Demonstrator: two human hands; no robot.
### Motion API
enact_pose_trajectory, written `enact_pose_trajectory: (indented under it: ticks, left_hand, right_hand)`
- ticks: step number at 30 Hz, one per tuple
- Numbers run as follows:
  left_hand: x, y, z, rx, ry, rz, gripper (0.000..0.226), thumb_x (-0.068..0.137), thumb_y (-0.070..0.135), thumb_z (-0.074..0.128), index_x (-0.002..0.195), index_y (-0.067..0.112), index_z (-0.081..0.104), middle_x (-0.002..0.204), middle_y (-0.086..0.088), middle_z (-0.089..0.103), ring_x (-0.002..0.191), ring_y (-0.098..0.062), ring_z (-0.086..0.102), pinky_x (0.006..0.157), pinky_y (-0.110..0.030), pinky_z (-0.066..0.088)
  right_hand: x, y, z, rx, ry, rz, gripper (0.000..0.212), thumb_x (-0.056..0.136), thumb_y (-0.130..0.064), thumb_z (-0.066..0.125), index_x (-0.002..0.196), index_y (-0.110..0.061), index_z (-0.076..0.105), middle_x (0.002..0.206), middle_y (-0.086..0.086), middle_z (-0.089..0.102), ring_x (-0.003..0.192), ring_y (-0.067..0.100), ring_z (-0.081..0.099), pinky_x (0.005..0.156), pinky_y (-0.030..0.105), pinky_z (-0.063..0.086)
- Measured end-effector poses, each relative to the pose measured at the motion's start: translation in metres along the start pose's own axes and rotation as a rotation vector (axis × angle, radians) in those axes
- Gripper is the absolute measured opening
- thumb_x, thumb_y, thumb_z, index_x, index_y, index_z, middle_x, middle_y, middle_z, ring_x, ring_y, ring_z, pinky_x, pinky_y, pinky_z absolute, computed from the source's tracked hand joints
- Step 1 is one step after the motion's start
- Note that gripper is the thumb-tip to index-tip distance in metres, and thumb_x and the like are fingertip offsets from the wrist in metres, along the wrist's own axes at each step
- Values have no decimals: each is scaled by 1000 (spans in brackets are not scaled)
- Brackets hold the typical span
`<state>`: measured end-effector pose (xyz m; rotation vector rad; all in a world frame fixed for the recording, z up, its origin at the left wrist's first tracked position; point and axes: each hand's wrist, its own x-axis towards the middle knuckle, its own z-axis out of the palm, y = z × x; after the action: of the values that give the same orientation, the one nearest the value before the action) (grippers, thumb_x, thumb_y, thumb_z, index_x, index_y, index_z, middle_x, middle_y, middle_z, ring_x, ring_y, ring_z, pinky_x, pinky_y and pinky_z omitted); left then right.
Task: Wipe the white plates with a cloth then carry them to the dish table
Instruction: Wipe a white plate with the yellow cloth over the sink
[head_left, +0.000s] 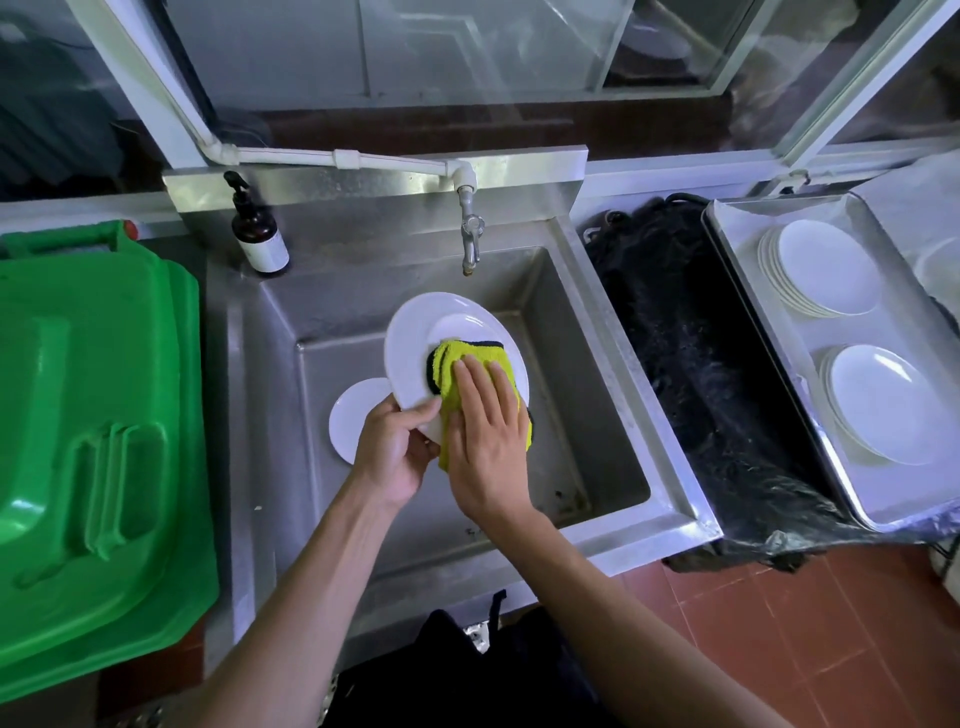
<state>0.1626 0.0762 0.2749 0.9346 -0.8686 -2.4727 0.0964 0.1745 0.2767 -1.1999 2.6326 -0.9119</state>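
Head view: left hand grips a white plate, right hand presses the cloth flat on it; another plate waits beneath; wiped stacks sit well right.

A single wide-angle view from a head-worn camera looks forward and steeply down over a steel sink, close enough that both forearms reach in from the bottom edge. The sink fills the centre. A green bin lid bends along the left edge, a metal tray along the right.
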Motion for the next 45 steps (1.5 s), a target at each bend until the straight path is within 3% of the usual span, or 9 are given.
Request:
enact_pose_trajectory:
  ticks: [4,8,13,20,28,32,39,45]
  left_hand:
    - [-2,-6,-1,-80,0,18,44,89,6,60,133,7,64,119,-15,70,94,-27,70,63,-32,56]
    - [0,-5,-6,-140,-40,54,40,86,6,59,124,14,71,129,-18,68,109,-32,69,84,-43,60]
    - [2,-1,-16,-116,-97,91,39,92,-1,53,111,23,78,122,-11,72,109,-30,70,77,-44,60]
    - [5,1,-25,21,-117,60,34,85,4,63,108,23,79,119,-6,74,111,-27,70,87,-49,60]
    - [8,12,-31,142,-202,25,32,82,3,67,110,14,78,116,-12,74,107,-30,71,79,-45,60]
    - [8,22,-34,263,-226,-40,31,79,4,69,105,16,80,112,-11,76,102,-30,73,81,-51,61]
    - [14,28,-25,401,-252,-99,28,75,2,71,101,9,80,112,-18,74,100,-37,72,83,-58,58]
    - [23,17,5,441,-242,-115,31,76,3,72,106,3,75,112,-20,74,97,-36,73,71,-45,62]
  right_hand:
    - [-3,6,3,15,51,33,54,104,-31,25,152,-13,42,161,2,35,154,23,20,122,46,21]
    - [-4,13,6,18,67,115,49,107,-19,38,154,-9,36,164,6,27,155,26,13,125,43,16]
    - [7,14,7,75,67,222,53,108,-18,37,159,-15,22,167,-1,14,156,19,4,125,31,3]
    - [32,24,-6,187,98,358,54,108,-23,35,160,-20,18,166,-7,18,153,14,9,124,40,14]
    - [45,36,-20,195,96,335,52,109,-27,33,159,-19,22,164,-7,25,150,15,17,121,44,20]
    - [56,37,-27,178,115,306,49,109,-27,33,157,-21,28,160,-8,31,147,15,22,117,45,25]
    - [70,45,-43,-6,35,97,46,109,-32,30,154,-22,34,158,-8,34,145,18,26,107,50,33]
    - [75,59,-59,-98,37,-35,42,109,-29,36,149,-19,43,156,-5,41,143,24,31,103,49,35]
